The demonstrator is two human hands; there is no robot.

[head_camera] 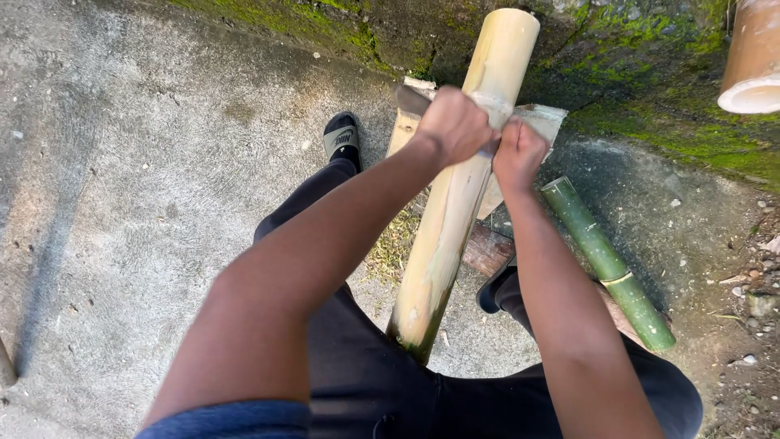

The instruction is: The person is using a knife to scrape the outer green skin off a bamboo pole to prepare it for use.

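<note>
Left hand [452,123] and right hand [517,154], fingers clamped on a blade [414,101] across a peeled bamboo pole [455,195]; green bamboo [605,262] lies beside.

We saw a thick pale yellow bamboo pole [455,195], its skin shaved off and a green patch at its near end, slanting away under our hands. A blade [411,100] lay across it, jutting left of the left hand.

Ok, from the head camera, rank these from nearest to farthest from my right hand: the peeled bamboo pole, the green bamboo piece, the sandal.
1. Peeled bamboo pole: touching the right hand.
2. Green bamboo piece: lying just below and right of it.
3. Sandal: far left, beyond the left hand.
</note>
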